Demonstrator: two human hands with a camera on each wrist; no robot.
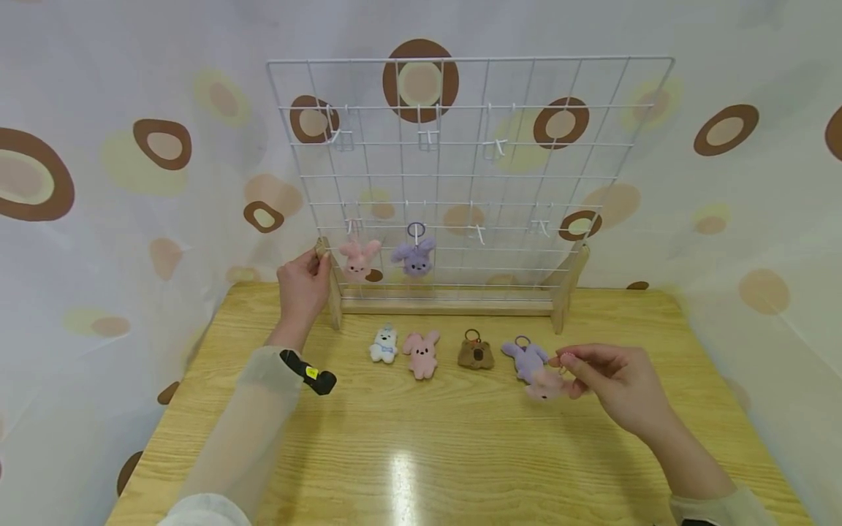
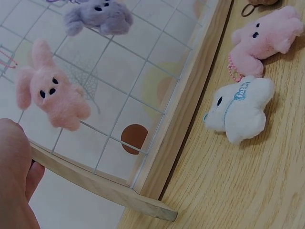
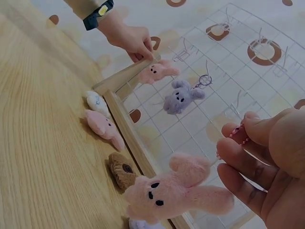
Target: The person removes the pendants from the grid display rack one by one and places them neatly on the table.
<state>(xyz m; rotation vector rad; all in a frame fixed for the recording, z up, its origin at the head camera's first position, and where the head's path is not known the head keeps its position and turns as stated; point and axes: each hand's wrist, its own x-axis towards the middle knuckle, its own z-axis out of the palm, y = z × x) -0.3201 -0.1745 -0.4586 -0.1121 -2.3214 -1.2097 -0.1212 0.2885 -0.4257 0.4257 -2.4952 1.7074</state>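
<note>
My left hand [image 1: 304, 288] grips the top of the left wooden upright [image 1: 334, 296] of a white wire grid rack [image 1: 454, 175]. Between thumb and fingertips, my right hand [image 1: 615, 383] pinches the pink bead chain [image 3: 245, 140] of a pink plush bunny keychain [image 3: 174, 195]. That bunny dangles over the table, partly covering a purple plush keychain [image 1: 525, 359] that lies there. On the rack's lower hooks hang another pink bunny [image 1: 358, 261] at the left and a purple bunny [image 1: 416, 259] beside it.
In a row before the rack lie a white plush [image 1: 384, 346], a pink bunny [image 1: 422, 355] and a brown plush [image 1: 476, 355] with a ring. Bare hooks [image 1: 478, 234] stick out from the grid, several in two rows. A patterned cloth [image 1: 131, 88] surrounds the wooden table [image 1: 368, 453].
</note>
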